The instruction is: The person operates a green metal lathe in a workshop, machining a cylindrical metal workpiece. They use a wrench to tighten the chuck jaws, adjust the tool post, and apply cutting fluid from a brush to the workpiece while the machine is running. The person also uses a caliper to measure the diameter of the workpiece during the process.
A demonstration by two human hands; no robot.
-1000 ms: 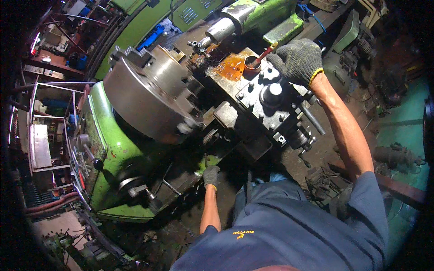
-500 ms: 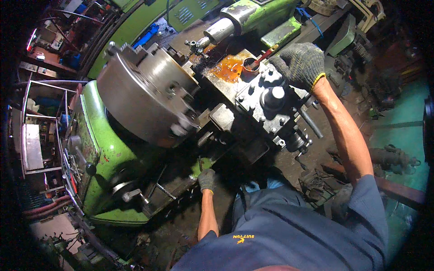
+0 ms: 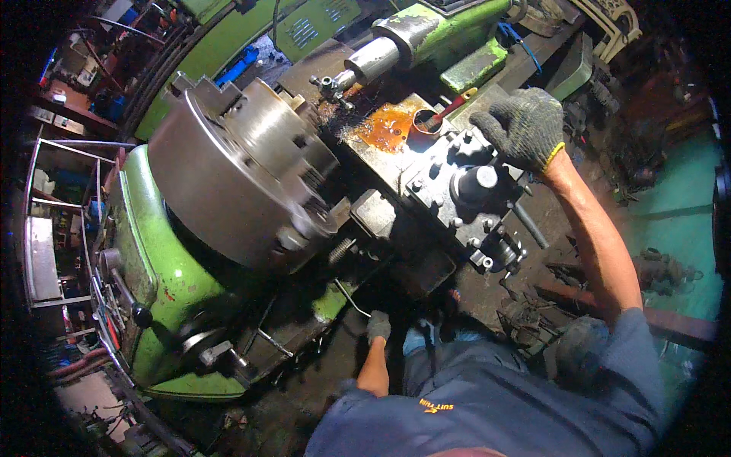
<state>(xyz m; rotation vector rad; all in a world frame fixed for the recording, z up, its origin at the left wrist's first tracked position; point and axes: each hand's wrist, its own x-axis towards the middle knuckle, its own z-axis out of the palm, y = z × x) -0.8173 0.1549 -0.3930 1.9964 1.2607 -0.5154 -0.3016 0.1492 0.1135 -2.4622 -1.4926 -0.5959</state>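
Note:
My left hand (image 3: 378,326), in a grey knit glove, is closed on the near end of a thin bent metal rod (image 3: 352,298) below the lathe's carriage. My right hand (image 3: 527,128), in a similar glove with a yellow cuff, is beside the dark tool post (image 3: 478,183). Its fingers curl down, and whatever lies under them is hidden. Close to its thumb, a red-handled brush (image 3: 455,105) leans in a round cup (image 3: 423,119). Left of the tool post, the big steel chuck (image 3: 228,171) looks smeared, as if turning.
Amber oil (image 3: 387,126) wets the plate beside the cup. The green tailstock (image 3: 449,34) with its steel quill stands at the back. A black-knobbed lever (image 3: 131,301) juts from the green headstock (image 3: 183,266). Metal parts (image 3: 525,312) clutter the floor on the right.
The whole view has shifted slightly. My left hand has moved right and nearer my body, and the rod's near end has swung with it. My right hand stays beside the tool post.

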